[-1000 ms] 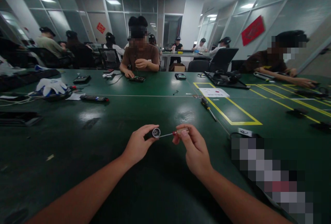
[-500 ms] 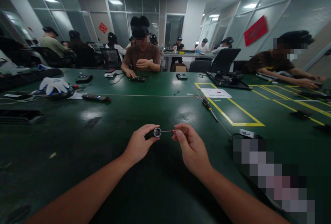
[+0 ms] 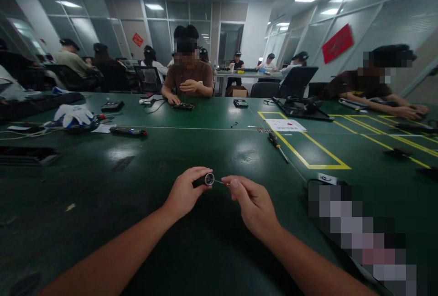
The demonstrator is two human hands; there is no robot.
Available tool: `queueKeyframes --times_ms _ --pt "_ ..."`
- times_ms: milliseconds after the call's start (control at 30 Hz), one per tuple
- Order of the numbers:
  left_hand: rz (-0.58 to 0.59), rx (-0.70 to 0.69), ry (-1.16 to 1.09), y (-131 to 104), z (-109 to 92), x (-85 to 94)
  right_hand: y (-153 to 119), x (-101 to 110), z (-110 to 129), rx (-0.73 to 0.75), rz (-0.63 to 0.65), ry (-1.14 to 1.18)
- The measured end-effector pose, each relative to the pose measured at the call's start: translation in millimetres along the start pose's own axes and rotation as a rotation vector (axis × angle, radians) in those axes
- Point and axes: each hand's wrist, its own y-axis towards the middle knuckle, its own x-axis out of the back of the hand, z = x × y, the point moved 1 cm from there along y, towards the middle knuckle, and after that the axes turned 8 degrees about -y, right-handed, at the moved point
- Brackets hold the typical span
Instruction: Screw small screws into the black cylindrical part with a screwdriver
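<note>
From my remote seat I watched through the head view as my left hand (image 3: pixel 183 193) pinched a short, dark round part (image 3: pixel 209 179) between thumb and fingers, its pale-rimmed open end turned toward the camera. My right hand (image 3: pixel 256 202) was closed on a slim screwdriver (image 3: pixel 221 181), its handle mostly hidden by the fingers. The thin shaft pointed left and reached the part's open end; I could not tell how deep the tip sat. Both hands were above the green table (image 3: pixel 191 148), in the middle of its width as I saw it, well apart from the far edge.

Beyond my right hand, a black-and-yellow screwdriver (image 3: pixel 278 146) lay slantwise beside the left line of a yellow tape outline (image 3: pixel 325 167). A white sheet (image 3: pixel 286 125) lay across the outline's far part. Toward the table's left side, white gloves (image 3: pixel 73 116) rested near a dark cylindrical tool (image 3: pixel 128 132) with a red end. At the far edge, a person (image 3: pixel 188 75) had both hands near a circuit board (image 3: pixel 184 106), and a small dark boxy device (image 3: pixel 240 103) lay farther right along that edge.
</note>
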Motion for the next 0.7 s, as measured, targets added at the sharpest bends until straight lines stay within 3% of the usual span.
queueKeyframes --times_ms 267,533,700 --pt "0.006 0.014 0.022 0 -3 -0.4 1 -3 -12 -0.102 -0.121 0.166" --pt "0.009 0.014 -0.002 0 0 0.0 6 -4 -6 -0.140 -0.098 0.249" --pt "0.012 0.018 0.018 0 2 0.7 16 -1 -11 -0.288 -0.175 0.467"
